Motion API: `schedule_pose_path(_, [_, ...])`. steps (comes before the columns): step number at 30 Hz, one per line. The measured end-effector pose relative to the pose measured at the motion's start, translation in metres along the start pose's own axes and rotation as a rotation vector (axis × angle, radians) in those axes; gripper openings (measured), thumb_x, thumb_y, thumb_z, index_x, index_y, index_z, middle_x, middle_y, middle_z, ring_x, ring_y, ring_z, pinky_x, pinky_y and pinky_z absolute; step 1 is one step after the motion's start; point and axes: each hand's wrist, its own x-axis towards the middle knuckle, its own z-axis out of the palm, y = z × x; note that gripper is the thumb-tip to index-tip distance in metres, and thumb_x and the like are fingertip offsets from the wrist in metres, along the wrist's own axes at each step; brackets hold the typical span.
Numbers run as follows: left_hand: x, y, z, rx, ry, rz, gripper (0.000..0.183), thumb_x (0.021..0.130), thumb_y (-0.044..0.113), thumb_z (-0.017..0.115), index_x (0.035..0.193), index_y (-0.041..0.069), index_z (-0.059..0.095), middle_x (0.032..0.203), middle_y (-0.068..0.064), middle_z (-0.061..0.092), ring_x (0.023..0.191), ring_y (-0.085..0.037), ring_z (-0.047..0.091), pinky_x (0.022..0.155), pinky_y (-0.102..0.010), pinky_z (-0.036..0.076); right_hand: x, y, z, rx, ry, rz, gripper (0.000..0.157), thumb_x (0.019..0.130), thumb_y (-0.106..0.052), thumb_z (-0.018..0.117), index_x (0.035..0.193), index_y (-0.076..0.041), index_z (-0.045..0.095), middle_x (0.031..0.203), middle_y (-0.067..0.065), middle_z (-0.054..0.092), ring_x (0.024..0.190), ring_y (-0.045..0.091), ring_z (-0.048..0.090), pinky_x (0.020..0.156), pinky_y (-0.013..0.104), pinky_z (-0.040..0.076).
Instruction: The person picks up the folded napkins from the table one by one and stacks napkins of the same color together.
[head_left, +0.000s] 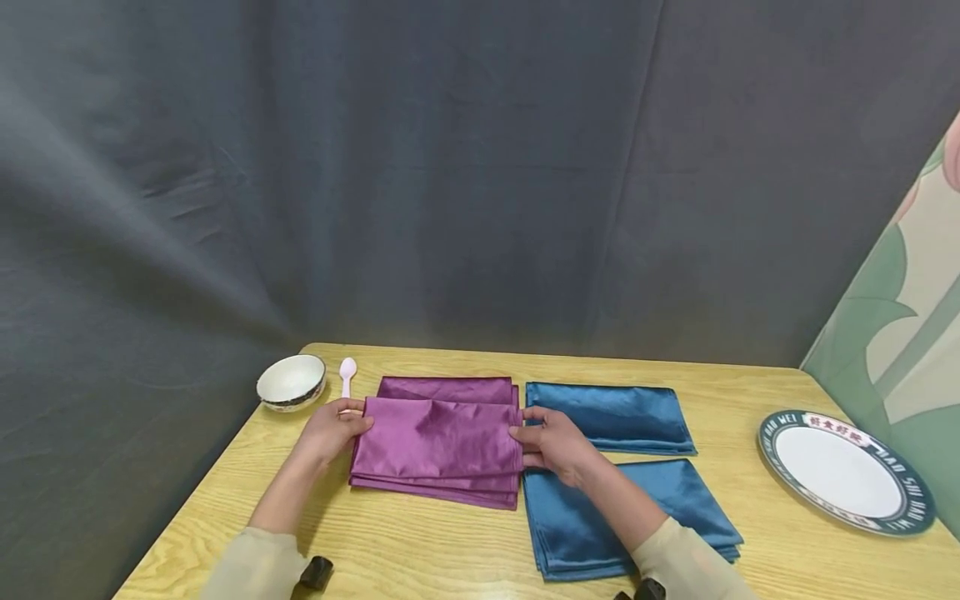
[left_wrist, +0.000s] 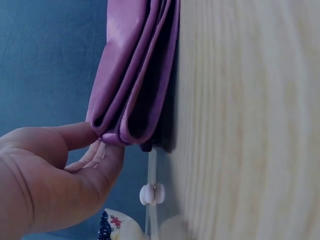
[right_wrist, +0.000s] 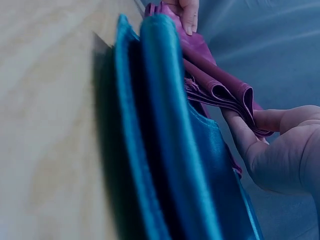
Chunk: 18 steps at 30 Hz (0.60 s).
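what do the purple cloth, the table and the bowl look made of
Purple cloth: glossy fabric, perhaps satin, by its sheen and soft folds. Table: wood or wood-look laminate, showing pale grain. Bowl: probably glazed ceramic, smooth white inside, patterned outside; plastic is possible.

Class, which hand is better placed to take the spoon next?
Probably the left hand: the spoon lies just beyond it. The right hand is farther off, though both hold the purple cloth.
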Motion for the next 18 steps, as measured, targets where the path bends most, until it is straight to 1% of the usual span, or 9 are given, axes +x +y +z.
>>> schedule_pose_path(4, [0.005, 0.002, 0.002, -0.016, 0.027, 0.015, 0.034, 0.093, -0.002, 0.067, 0.122, -0.014, 0.054, 0.084, -0.004, 0.069, 0.071, -0.009, 0.060, 0.061, -0.024, 0.051, 0.006, -0.002, -0.003, 0.017, 0.019, 0.005, 0.043, 0.100, -0.008, 0.063, 0.137, 0.006, 0.047, 0.098, 0.016, 0.070, 0.079, 0.022, 0.072, 0.071, 0.037, 0.062])
schedule_pose_path(8, [0.010, 0.001, 0.002, -0.022, 0.049, 0.007, 0.032, 0.093, -0.002, 0.067, 0.120, -0.014, 0.056, 0.085, -0.004, 0.068, 0.072, -0.009, 0.060, 0.065, -0.024, 0.052, 0.010, -0.002, -0.005, 0.032, 0.019, 0.005, 0.045, 0.101, -0.008, 0.063, 0.139, 0.009, 0.047, 0.102, 0.018, 0.070, 0.082, 0.023, 0.073, 0.075, 0.038, 0.062])
schedule_pose_path(11, [0.013, 0.001, 0.003, -0.019, 0.062, -0.008, 0.031, 0.094, -0.001, 0.067, 0.121, -0.013, 0.058, 0.088, -0.006, 0.069, 0.076, -0.008, 0.061, 0.068, -0.023, 0.053, 0.013, -0.003, -0.007, 0.039, 0.026, -0.001, 0.046, 0.100, -0.008, 0.063, 0.139, 0.010, 0.047, 0.103, 0.018, 0.070, 0.082, 0.023, 0.073, 0.075, 0.038, 0.062])
schedule_pose_path(15, [0.019, 0.001, 0.003, 0.008, 0.072, -0.002, 0.033, 0.094, 0.002, 0.068, 0.123, -0.013, 0.059, 0.097, -0.012, 0.071, 0.078, -0.008, 0.061, 0.070, -0.022, 0.053, 0.018, -0.006, -0.008, 0.054, 0.033, -0.005, 0.045, 0.101, -0.007, 0.062, 0.138, 0.012, 0.046, 0.102, 0.017, 0.070, 0.079, 0.020, 0.073, 0.073, 0.034, 0.062])
schedule_pose_path(18, [0.025, 0.002, 0.002, 0.032, 0.084, 0.005, 0.035, 0.094, 0.003, 0.068, 0.124, -0.013, 0.060, 0.103, -0.015, 0.073, 0.078, -0.007, 0.061, 0.070, -0.022, 0.052, 0.023, -0.008, -0.008, 0.062, 0.030, 0.001, 0.042, 0.101, -0.006, 0.061, 0.137, 0.011, 0.048, 0.100, 0.014, 0.070, 0.078, 0.017, 0.071, 0.072, 0.031, 0.061])
